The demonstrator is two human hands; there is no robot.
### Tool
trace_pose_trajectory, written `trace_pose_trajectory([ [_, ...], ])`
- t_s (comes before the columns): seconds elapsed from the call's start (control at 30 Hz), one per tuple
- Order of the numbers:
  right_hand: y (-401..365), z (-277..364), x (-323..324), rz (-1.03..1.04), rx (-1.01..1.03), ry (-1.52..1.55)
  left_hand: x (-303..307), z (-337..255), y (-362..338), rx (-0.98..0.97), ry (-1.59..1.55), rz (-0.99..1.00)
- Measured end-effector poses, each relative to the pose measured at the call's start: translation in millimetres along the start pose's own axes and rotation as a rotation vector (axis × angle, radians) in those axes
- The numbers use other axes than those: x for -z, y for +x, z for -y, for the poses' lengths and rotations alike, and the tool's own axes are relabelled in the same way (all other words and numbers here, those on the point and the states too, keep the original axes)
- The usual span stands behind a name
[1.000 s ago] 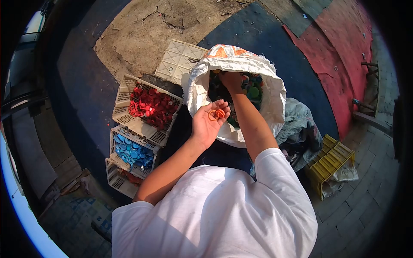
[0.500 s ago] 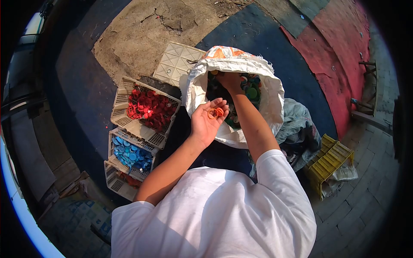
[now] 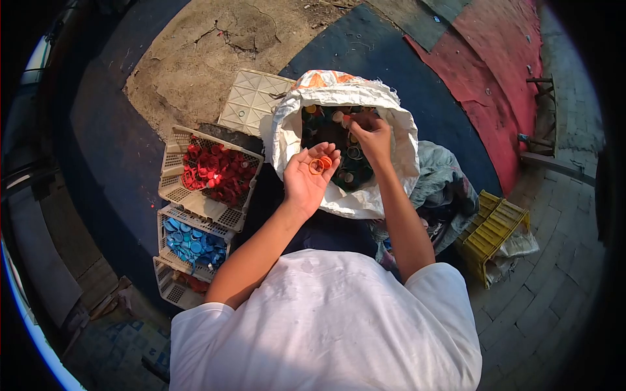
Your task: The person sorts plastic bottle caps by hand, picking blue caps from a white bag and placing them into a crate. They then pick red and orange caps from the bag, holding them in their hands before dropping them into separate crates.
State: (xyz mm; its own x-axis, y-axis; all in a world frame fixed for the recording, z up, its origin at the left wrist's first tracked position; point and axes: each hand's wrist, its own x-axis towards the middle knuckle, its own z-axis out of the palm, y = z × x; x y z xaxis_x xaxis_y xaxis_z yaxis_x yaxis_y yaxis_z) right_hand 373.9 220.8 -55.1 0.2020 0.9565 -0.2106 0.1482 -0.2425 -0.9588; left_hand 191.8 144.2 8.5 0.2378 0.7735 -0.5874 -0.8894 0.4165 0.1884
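1. Far left: three pale plastic lattice crates stand in a row. One holds red bottle caps (image 3: 212, 173), the next blue bottle caps (image 3: 192, 238), and the nearest crate (image 3: 175, 287) holds only a few reddish pieces.
2. Beige ribbed plastic panel (image 3: 251, 101): lies flat behind the crates, touching the sack.
3. My left hand (image 3: 306, 182): palm up, just outside the sack's near rim. The fingers are half curled around the orange plastic rings (image 3: 319, 164), which rest at their base.
4. White woven plastic sack (image 3: 345, 202): mouth rolled open, filled with mixed coloured caps (image 3: 326, 130).
5. My right hand (image 3: 372, 137): a second ago it was sunk deep among the caps. Now it is raised towards the rim with the fingertips drawn narrow together. I cannot tell whether they grip a piece. I judge that a pick is being brought up.
6. Right: a grey crumpled cloth (image 3: 447, 176) and a yellow slatted plastic crate (image 3: 495, 228).
7. Writing: no brand, label or lettering is legible anywhere.
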Motion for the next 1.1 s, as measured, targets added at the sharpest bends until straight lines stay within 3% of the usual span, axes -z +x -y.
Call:
trace_pose_trajectory([
  [0.13, -55.4, 43.2, 7.6, 0.007, 0.129, 0.144, -1.9, 1.6, 2.3, 0.004, 0.004, 0.031],
  [0.23, -84.9, 68.5, 8.4, 0.065, 0.239, -0.059, -1.4, 3.0, 4.4, 0.027, 0.032, 0.03],
  [0.37, -98.9, 82.6, 7.4, 0.266, 0.655, -0.24, -6.5, 3.7, -2.2, 0.082, 0.05, 0.018],
  [0.5, -85.7, 71.0, 19.0, 0.098, 0.708, -0.305, -1.3, 8.2, -5.5, 0.071, -0.008, -0.009],
  [0.6, -40.4, 36.7, 26.0, -0.074, 0.239, -0.344, 3.4, 8.5, -7.8, 0.069, -0.101, 0.032],
  [0.67, 0.7, 5.0, 33.4, 0.123, 0.008, -0.57, 0.3, 6.6, -12.0, 0.099, -0.134, 0.037],
  [0.77, 53.0, -38.2, 22.0, 0.151, -0.111, -0.832, 4.2, 6.7, -15.2, 0.117, -0.111, 0.07],
  [0.93, 84.5, -103.7, 13.4, 0.229, 0.061, -0.963, 10.7, 4.4, -26.8, 0.114, -0.15, 0.068],
  [1.0, 88.5, -110.1, 9.1, 0.219, 0.172, -0.964, 8.7, 2.4, -29.0, 0.109, -0.198, 0.077],
  [1.1, 83.2, -111.5, 3.4, 0.185, 0.173, -1.052, 10.7, -0.2, -29.8, 0.105, -0.222, 0.072],
])
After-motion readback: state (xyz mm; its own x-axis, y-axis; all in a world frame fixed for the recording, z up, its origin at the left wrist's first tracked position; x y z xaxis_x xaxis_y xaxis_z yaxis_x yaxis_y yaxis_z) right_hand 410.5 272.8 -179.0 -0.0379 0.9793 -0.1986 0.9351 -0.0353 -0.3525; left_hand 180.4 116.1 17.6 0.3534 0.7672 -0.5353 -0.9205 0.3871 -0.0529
